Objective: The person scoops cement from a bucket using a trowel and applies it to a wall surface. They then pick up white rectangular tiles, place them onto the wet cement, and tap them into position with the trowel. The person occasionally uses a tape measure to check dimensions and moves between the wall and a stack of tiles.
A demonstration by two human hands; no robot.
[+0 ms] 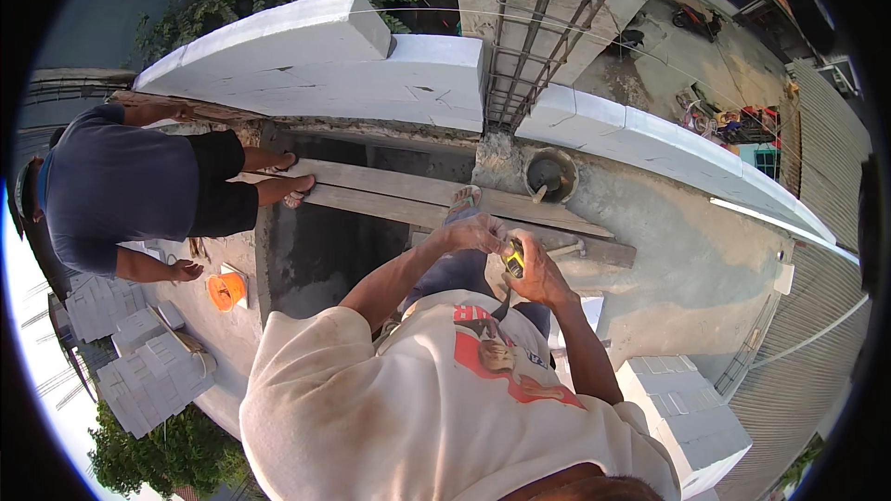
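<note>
Tape measure (513,260), yellow and black, compact case: one, between my two hands, in front of my chest. I take it for a tape by its shape and colour; a drawn blade cannot be made out.

Right hand (542,273): closed around the case. Left hand (477,234): just beside it, fingers bunched; whether they pinch anything, I cannot tell.

Handling note, my judgement: firm right grip, thumb clear of the slot, case turned so the scale faces me, any blade drawn straight and let back slowly. Feet want settling first, with a gap open beside the boards.

Wooden planks (376,187): beyond my hands, one of my sandalled feet on them. Round mortar bucket (551,176): beyond my hands, slightly right. Pale block wall (427,83): farther out, broken by a rebar column (534,28). Co-worker (130,176), dark shirt: well left of my hands. Orange bucket (225,291): left, near that person. Block stack (687,417): right, nearer my body.

Writing: shirt print (492,353), below my hands, red panels with lettering, partly folded. Case: no label legible at this size.
</note>
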